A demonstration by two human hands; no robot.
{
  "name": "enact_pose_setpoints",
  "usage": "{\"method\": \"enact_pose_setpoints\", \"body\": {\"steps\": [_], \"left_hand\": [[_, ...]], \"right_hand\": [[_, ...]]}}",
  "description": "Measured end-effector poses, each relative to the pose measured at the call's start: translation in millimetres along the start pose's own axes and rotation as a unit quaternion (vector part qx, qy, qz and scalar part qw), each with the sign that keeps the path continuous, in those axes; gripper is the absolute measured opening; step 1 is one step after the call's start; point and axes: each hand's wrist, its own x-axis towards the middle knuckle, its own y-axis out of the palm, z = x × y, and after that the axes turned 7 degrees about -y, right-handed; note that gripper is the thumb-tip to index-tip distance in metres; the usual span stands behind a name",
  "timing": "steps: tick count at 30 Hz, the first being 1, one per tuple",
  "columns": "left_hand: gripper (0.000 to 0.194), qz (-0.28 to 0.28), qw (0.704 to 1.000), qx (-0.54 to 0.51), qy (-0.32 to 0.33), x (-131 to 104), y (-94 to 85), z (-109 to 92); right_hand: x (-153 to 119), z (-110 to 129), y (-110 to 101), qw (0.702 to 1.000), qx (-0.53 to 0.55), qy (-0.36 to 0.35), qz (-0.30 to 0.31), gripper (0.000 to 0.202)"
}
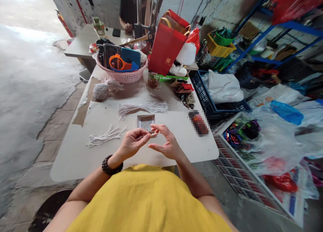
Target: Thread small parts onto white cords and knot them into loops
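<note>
My left hand (132,142) is closed, with thumb and forefinger pinching what looks like the end of a thin white cord (152,134). Facing it, my right hand (168,145) has its thumb and forefinger spread apart, the fingertips close to that cord end. Just beyond both hands, a small open box (146,123) holds many tiny grey pieces, too small to name. A loose bunch of white cords (106,137) lies left of my hands. Farther back lies a longer bundle of white cords (143,108).
Another cord bundle (104,89) lies by a pink basket (123,75) of tools. A glass jar (153,80), red bag (166,43) and white lamp (186,54) stand at the back. Crates (242,171) and plastic bags crowd the right. A person (128,27) sits opposite.
</note>
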Motion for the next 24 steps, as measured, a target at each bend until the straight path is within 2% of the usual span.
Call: {"method": "enact_pose_setpoints", "body": {"steps": [4, 10, 13, 17, 21, 24], "left_hand": [[0.039, 0.048, 0.999, 0.022, -0.005, -1, -5.9, -3], [0.035, 0.1, 0.987, 0.124, -0.03, -3, -18.9, -2], [0.032, 0.105, 0.982, 0.157, -0.016, -8, -23.1, 0], [0.029, 0.11, 0.984, 0.138, 0.004, -18, -23.2, 3], [0.027, 0.083, 0.988, 0.13, 0.02, -25, -20.6, 5], [0.028, 0.058, 0.985, 0.161, 0.03, -24, -25.9, 9]], "right_hand": [[1, -2, -3, 0.992, -0.108, -0.056, 0.029, 0.018], [-1, 3, -3, 0.98, -0.164, -0.093, 0.057, 0.009], [-2, 7, -6, 0.989, -0.108, -0.068, 0.074, 0.012], [-5, 9, -10, 0.996, 0.023, 0.002, 0.089, 0.014], [-8, 4, -9, 0.99, 0.102, 0.051, 0.085, 0.013], [-1, -8, -7, 0.983, 0.127, 0.076, 0.112, 0.012]]}}
